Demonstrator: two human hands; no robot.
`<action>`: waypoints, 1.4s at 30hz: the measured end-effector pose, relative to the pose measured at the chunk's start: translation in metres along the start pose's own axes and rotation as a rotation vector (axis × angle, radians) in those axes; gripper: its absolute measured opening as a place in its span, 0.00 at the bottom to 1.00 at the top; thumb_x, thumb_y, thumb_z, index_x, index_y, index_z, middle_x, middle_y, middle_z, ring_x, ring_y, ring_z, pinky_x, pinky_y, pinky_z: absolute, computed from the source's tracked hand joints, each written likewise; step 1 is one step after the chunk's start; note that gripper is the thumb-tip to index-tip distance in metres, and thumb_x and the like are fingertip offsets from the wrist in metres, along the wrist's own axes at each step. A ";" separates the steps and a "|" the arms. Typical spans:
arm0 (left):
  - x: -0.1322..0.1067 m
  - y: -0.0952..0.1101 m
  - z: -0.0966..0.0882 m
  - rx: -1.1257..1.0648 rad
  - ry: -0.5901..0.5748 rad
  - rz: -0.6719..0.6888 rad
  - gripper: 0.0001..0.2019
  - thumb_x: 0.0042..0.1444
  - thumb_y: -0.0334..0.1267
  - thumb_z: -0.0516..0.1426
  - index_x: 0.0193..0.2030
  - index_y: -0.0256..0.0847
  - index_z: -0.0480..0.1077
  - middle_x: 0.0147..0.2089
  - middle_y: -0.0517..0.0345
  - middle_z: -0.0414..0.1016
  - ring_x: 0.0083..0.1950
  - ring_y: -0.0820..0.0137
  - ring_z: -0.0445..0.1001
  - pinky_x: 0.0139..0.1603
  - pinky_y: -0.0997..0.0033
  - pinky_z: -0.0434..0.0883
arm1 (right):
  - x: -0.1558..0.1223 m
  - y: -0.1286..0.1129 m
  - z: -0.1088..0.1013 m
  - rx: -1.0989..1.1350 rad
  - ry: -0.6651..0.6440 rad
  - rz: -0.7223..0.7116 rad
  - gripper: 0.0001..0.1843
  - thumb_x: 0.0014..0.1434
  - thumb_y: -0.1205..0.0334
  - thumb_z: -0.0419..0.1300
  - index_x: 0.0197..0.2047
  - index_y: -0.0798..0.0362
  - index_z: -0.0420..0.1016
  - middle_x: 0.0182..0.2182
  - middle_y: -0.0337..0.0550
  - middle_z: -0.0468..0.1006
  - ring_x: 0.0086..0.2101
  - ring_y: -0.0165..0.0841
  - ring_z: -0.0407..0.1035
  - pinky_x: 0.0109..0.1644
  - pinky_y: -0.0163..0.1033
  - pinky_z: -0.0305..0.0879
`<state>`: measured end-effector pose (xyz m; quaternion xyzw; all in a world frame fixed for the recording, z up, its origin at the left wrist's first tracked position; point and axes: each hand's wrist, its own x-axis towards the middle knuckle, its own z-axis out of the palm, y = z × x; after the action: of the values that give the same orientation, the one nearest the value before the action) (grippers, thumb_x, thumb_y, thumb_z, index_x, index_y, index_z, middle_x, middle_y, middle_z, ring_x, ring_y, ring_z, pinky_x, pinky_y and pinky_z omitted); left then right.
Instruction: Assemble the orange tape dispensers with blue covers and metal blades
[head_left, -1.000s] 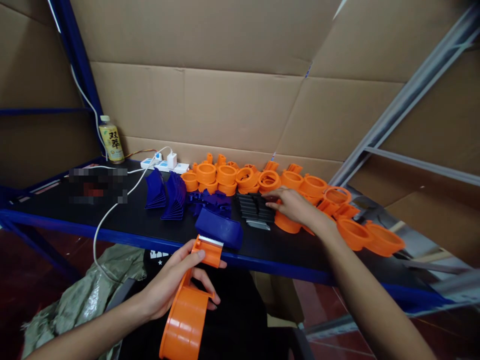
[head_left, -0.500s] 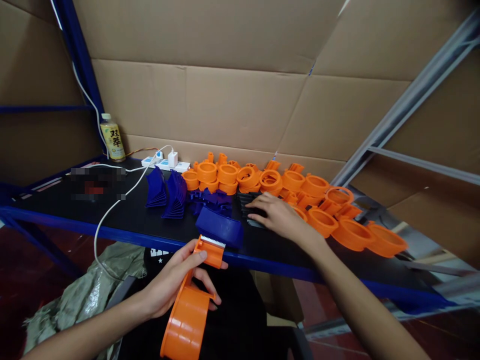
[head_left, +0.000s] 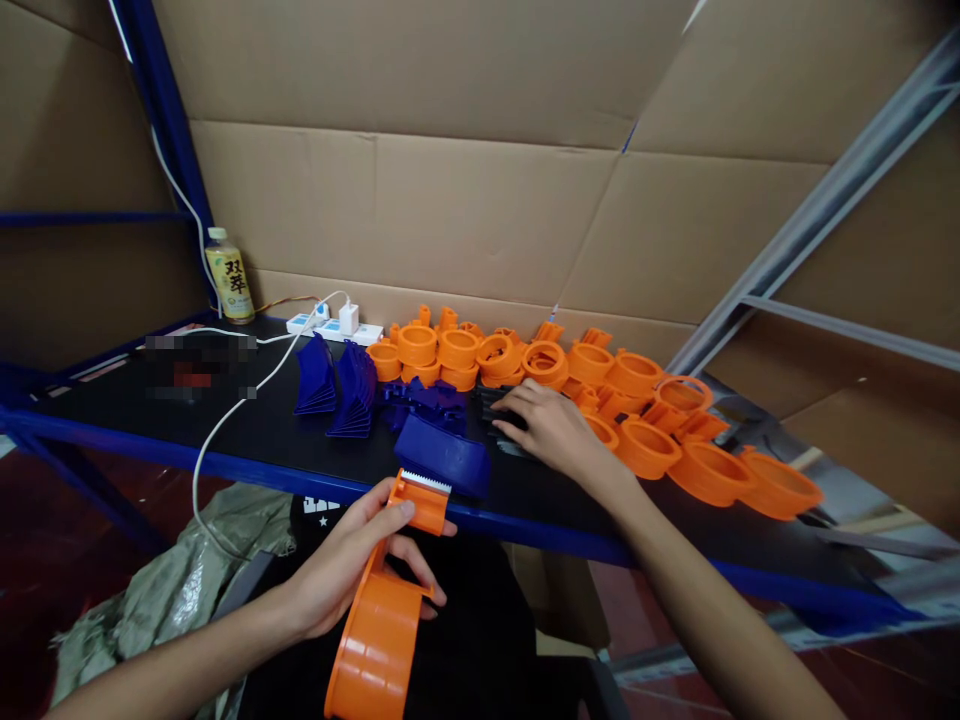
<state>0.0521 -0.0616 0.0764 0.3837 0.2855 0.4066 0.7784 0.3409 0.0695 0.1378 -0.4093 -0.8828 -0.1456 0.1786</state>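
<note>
My left hand [head_left: 375, 560] is wrapped around an orange tape dispenser [head_left: 379, 640] in front of the table edge. Its thumb presses near the white toothed blade [head_left: 426, 482] at the upper end, and the round hub hangs below. My right hand [head_left: 546, 422] reaches over a pile of thin black pieces [head_left: 491, 405], thumb and forefinger apart at the pile; the other fingertips are partly hidden. Between the hands lies a curved dark blue plate [head_left: 441, 455], just behind the blade. Smaller blue plastic parts [head_left: 424, 398] are heaped behind it.
Many orange dispenser bodies [head_left: 645, 445] are massed along the back and right of the black table [head_left: 255, 435]. Stacked blue plates [head_left: 352, 395] stand left of centre. A power strip [head_left: 364, 333], white cable [head_left: 225, 415] and drink bottle [head_left: 231, 278] are at the back left.
The thumb and forefinger of my right hand have drawn slightly closer at the black pieces. My left hand keeps its hold on the tape dispenser. The view has shifted slightly.
</note>
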 end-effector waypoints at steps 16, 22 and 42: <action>-0.004 0.001 0.010 0.039 0.069 0.100 0.21 0.65 0.45 0.61 0.59 0.41 0.61 0.45 0.46 0.82 0.45 0.53 0.85 0.45 0.56 0.77 | -0.020 -0.140 -0.016 0.408 0.221 -0.150 0.04 0.69 0.65 0.60 0.43 0.53 0.77 0.40 0.45 0.80 0.40 0.34 0.73 0.43 0.39 0.71; -0.003 -0.004 0.003 0.048 0.073 0.111 0.22 0.67 0.45 0.59 0.62 0.41 0.59 0.39 0.49 0.83 0.41 0.58 0.84 0.45 0.59 0.76 | -0.024 -0.155 -0.003 0.447 0.345 -0.088 0.09 0.70 0.68 0.58 0.48 0.55 0.79 0.43 0.48 0.80 0.42 0.34 0.74 0.45 0.39 0.74; -0.003 0.014 -0.010 -0.085 0.204 -0.018 0.21 0.61 0.55 0.59 0.47 0.36 0.70 0.28 0.54 0.77 0.31 0.57 0.83 0.34 0.64 0.77 | 0.080 -0.048 -0.007 0.381 -0.132 0.002 0.23 0.61 0.58 0.69 0.59 0.48 0.77 0.52 0.49 0.81 0.50 0.43 0.76 0.56 0.51 0.72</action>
<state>0.0370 -0.0549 0.0827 0.3041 0.3493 0.4482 0.7646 0.2571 0.0904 0.1729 -0.3776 -0.9038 0.0513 0.1946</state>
